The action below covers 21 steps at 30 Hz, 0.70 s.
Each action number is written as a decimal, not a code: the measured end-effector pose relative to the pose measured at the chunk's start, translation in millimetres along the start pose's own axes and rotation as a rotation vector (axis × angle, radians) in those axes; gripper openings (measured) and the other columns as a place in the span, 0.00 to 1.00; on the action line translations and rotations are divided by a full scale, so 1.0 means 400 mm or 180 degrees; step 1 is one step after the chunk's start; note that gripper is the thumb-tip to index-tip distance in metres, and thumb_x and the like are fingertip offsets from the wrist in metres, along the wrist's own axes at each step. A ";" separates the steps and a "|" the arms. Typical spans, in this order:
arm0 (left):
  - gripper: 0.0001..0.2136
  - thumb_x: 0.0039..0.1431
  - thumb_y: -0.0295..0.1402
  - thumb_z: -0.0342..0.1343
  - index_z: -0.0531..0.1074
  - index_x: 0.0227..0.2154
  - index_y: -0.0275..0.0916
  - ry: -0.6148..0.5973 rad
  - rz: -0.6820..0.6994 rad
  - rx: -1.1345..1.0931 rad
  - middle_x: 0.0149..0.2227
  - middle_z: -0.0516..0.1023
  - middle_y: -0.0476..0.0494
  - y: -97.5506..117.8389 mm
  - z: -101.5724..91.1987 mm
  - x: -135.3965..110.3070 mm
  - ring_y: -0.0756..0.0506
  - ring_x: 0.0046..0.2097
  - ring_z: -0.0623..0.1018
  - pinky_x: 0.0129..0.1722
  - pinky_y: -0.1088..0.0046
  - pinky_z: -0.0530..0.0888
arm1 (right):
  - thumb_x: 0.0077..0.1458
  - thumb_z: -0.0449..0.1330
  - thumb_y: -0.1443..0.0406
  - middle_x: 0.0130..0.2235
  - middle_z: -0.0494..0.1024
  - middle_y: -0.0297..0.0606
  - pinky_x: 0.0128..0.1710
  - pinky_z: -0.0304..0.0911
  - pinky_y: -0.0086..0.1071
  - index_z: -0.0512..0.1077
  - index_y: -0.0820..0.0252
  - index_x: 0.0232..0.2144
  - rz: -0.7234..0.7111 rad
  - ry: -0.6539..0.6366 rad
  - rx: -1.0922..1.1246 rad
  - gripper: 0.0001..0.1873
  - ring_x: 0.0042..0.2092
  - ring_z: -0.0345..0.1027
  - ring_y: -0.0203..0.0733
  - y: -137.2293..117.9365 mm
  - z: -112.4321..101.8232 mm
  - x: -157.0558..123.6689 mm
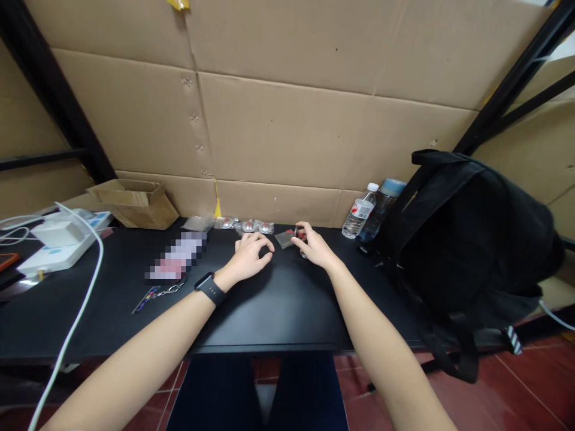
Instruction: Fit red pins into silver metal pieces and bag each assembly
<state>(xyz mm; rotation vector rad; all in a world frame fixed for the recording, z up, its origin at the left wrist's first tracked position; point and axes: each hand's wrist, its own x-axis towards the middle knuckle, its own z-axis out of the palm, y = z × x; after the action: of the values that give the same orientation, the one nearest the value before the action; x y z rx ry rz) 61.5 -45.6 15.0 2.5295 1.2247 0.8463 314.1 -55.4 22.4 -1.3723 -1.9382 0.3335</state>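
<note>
My right hand (314, 246) pinches a small red-and-silver item (302, 236) between thumb and fingers, just above the black table (287, 311). Its exact kind is too small to make out. A small clear plastic bag (284, 239) lies right beside those fingertips. To the left, my left hand (251, 256), with a black watch (209, 289) on its wrist, rests on the tabletop. Its thumb and index finger are curved and apart, with nothing seen between them. Just behind it, several small round silver-and-red pieces in clear wrappers (249, 227) lie in a row.
A brown paper bag (135, 203), a white power strip (63, 245) with cables, and a keychain (168, 291) are on the left. At the right stand a water bottle (359, 211), a blue-lidded bottle (387, 203) and a black backpack (467, 251). Cardboard (287, 131) walls the back.
</note>
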 end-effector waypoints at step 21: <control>0.14 0.64 0.35 0.54 0.73 0.51 0.41 -0.0581 0.0682 -0.0336 0.51 0.77 0.40 -0.014 0.004 -0.003 0.41 0.50 0.76 0.54 0.62 0.71 | 0.64 0.58 0.53 0.41 0.79 0.39 0.44 0.67 0.36 0.61 0.57 0.54 0.0123 -0.0452 0.0644 0.22 0.39 0.74 0.40 -0.039 0.024 -0.006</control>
<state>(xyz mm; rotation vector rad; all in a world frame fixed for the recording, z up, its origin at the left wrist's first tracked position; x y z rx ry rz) 58.1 -43.1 11.0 2.6156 0.8437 0.6837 296.7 -61.8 23.8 -1.2839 -1.9334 0.6431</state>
